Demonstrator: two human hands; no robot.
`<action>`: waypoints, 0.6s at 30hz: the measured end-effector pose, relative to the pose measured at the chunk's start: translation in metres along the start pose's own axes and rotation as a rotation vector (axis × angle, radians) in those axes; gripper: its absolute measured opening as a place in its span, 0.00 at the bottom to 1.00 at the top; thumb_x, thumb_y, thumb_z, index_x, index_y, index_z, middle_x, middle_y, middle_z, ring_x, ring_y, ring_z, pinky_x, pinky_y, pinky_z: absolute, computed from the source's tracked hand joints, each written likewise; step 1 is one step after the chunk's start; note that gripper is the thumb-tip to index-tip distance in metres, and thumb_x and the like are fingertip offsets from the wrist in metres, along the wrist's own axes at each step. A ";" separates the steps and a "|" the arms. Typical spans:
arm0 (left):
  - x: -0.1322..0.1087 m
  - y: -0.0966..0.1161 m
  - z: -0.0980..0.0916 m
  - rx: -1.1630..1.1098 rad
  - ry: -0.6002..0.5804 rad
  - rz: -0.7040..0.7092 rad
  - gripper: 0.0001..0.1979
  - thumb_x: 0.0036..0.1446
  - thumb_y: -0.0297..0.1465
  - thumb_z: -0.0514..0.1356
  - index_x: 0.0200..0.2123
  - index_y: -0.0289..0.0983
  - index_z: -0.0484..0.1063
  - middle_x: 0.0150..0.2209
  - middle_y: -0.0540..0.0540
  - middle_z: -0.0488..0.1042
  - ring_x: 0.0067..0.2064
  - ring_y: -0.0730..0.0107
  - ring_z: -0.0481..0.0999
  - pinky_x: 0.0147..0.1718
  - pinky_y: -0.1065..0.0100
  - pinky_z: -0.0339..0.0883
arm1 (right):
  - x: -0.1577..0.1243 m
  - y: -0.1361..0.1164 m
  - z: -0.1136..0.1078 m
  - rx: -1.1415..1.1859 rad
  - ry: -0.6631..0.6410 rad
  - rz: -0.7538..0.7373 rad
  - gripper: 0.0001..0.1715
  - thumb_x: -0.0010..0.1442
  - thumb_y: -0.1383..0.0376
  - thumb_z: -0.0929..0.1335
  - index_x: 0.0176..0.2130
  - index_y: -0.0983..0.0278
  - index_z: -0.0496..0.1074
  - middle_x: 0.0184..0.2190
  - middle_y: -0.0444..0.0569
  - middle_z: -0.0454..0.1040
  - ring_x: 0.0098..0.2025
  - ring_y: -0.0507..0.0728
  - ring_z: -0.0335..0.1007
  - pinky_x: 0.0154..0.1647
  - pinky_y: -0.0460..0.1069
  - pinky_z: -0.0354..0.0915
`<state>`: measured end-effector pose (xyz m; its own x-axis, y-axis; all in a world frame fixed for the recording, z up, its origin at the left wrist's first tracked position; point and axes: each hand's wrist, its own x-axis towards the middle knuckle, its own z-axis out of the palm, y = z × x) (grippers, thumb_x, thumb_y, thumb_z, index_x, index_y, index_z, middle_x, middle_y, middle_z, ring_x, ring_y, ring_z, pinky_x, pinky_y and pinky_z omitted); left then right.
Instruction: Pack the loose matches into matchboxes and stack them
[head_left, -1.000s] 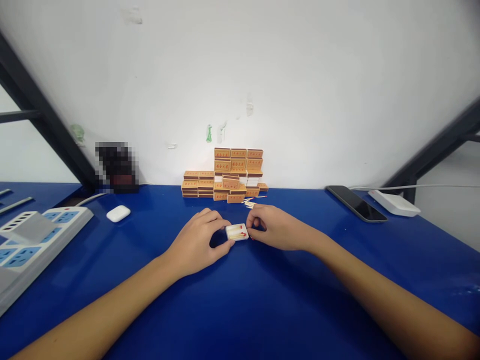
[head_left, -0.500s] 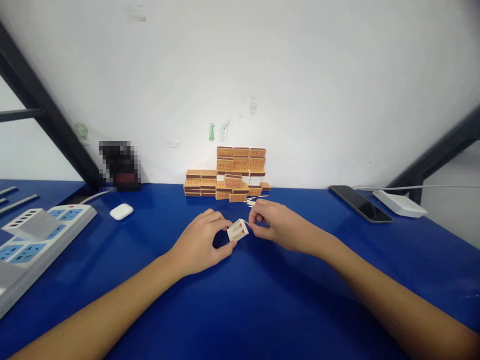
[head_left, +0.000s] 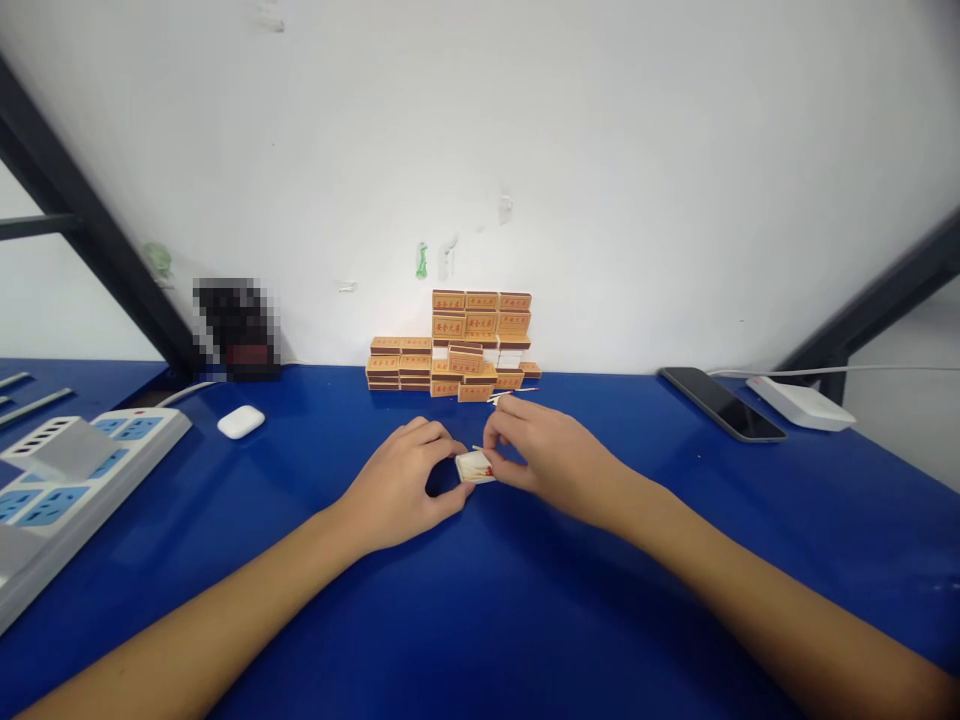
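My left hand (head_left: 409, 485) grips the left end of a small white matchbox tray (head_left: 471, 467) between thumb and fingers. Red-tipped matches lie inside the tray. At its right end, the pinched fingers of my right hand (head_left: 544, 445) hold a thin matchstick (head_left: 478, 449) over the tray. A few loose matches (head_left: 498, 397) lie on the blue table just behind my right hand, partly hidden by it. Farther back, orange and brown matchboxes (head_left: 481, 325) are stacked against the wall.
On the left of the blue table (head_left: 480, 620) are a power strip (head_left: 120, 480), a white earphone case (head_left: 241, 422) and a pixelated dark object (head_left: 240, 330). A phone (head_left: 720, 403) and a white device (head_left: 801, 402) lie at the right.
My right hand has moved left, bringing its fingers over the tray's right end. The tray now looks flatter, and my left hand has stayed in place on it.
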<state>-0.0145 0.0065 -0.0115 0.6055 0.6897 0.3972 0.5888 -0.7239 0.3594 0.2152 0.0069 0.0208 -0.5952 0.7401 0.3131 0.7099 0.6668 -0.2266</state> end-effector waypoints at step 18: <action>0.002 0.000 -0.003 -0.073 0.095 0.060 0.11 0.60 0.27 0.67 0.46 0.40 0.76 0.44 0.46 0.79 0.46 0.60 0.74 0.49 0.57 0.71 | 0.001 -0.009 0.014 0.081 -0.082 0.093 0.05 0.66 0.72 0.68 0.39 0.64 0.73 0.38 0.48 0.73 0.37 0.55 0.71 0.40 0.50 0.63</action>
<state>-0.0148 0.0076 -0.0083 0.5834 0.6427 0.4965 0.5103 -0.7657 0.3915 0.2033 0.0031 0.0101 -0.5591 0.8016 0.2116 0.7328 0.5972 -0.3261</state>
